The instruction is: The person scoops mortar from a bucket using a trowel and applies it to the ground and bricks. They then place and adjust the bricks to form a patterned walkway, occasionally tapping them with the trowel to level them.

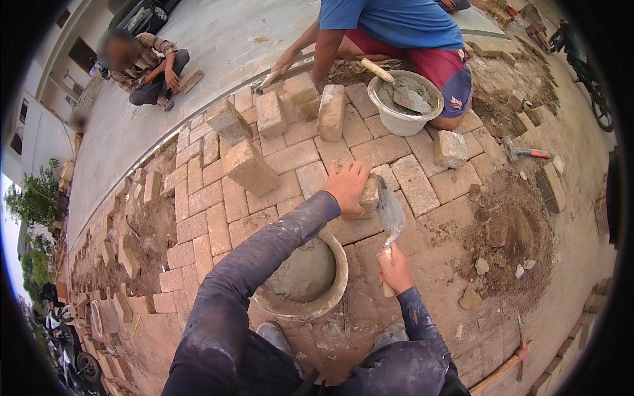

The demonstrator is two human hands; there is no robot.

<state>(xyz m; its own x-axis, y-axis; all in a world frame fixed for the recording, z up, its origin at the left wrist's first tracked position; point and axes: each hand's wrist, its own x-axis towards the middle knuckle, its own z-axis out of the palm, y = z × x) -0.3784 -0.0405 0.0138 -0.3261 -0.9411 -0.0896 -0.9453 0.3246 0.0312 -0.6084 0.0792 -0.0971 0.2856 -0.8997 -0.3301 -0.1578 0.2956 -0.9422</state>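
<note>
My left hand (345, 187) grips an upright paving brick (369, 197) on the laid pavers, its fingers curled over the top and near side. My right hand (395, 267) is closed round the wooden handle of a trowel (389, 210), whose grey, mortar-smeared blade lies against or just beside that brick's right side; I cannot tell if they touch. A bucket (337, 284) of grey mortar (298, 269) stands below my left forearm, which hides part of it.
A co-worker (389, 23) in blue kneels beyond a white bucket (403, 125) with a trowel in it. Another person (142, 72) sits at upper left. Several bricks (271, 113) stand on the pavers (294, 158). A hammer (528, 152) and dirt (508, 237) are at right.
</note>
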